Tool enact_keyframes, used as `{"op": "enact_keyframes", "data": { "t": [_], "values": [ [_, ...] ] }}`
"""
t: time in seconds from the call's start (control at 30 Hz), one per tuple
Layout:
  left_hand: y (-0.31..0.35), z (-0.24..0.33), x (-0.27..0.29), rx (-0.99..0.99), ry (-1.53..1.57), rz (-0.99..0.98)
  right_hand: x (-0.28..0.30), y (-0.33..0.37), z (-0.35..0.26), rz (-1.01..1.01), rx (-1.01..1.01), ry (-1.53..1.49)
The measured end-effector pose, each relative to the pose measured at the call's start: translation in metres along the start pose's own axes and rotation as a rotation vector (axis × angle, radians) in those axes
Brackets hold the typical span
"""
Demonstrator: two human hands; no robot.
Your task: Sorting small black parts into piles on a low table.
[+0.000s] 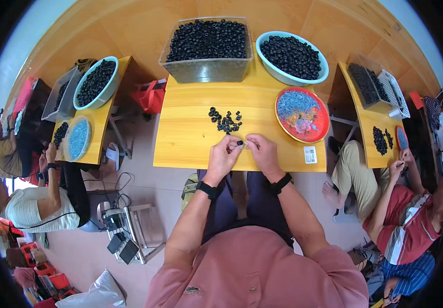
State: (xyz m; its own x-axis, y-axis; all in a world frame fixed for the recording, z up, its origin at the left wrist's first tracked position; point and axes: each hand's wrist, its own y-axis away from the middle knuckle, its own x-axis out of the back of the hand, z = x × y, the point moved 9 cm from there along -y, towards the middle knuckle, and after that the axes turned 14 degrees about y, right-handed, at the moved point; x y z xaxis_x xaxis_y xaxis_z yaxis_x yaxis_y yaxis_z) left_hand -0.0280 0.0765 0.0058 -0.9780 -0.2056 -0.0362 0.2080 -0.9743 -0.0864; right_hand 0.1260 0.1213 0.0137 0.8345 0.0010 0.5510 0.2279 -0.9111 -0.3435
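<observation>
Near the front edge of the yellow table, my left hand (222, 157) pinches a small black cylindrical part (240, 142) between thumb and finger. My right hand (263, 155) is closed in a pinch close beside it; what its fingertips hold is too small to make out. Just beyond my hands lies a loose pile of small black parts (226, 122). To the right, a red round tray (318, 134) with a flower pattern bears a heap of thin blue-grey pieces (297, 104).
A clear bin (206, 72) and a pale blue basin (298, 81), both full of black parts, stand at the table's back. A white label (310, 155) lies front right. Two people sit at side tables, one in white (41, 208), one in red (406, 226). A metal stool (142, 226) stands left.
</observation>
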Motion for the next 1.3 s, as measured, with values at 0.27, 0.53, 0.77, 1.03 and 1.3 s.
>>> {"op": "enact_keyframes", "data": {
  "t": [0.27,0.53,0.77,1.03,1.3],
  "values": [
    [-0.001,0.004,0.002,-0.022,-0.064,-0.007,0.002,-0.002,-0.011,-0.013,0.012,0.029],
    [-0.002,0.011,-0.002,-0.063,-0.142,0.034,0.014,-0.004,-0.042,0.095,0.279,0.183],
    [-0.002,0.011,-0.002,-0.071,-0.195,0.026,0.011,-0.005,-0.037,0.027,0.185,0.051],
    [-0.002,0.009,-0.005,-0.090,-0.170,-0.019,-0.010,-0.008,0.015,-0.152,-0.138,-0.221],
    [0.002,0.008,0.007,-0.041,-0.080,0.026,0.029,-0.004,-0.047,0.024,0.068,-0.039]
  ]
}}
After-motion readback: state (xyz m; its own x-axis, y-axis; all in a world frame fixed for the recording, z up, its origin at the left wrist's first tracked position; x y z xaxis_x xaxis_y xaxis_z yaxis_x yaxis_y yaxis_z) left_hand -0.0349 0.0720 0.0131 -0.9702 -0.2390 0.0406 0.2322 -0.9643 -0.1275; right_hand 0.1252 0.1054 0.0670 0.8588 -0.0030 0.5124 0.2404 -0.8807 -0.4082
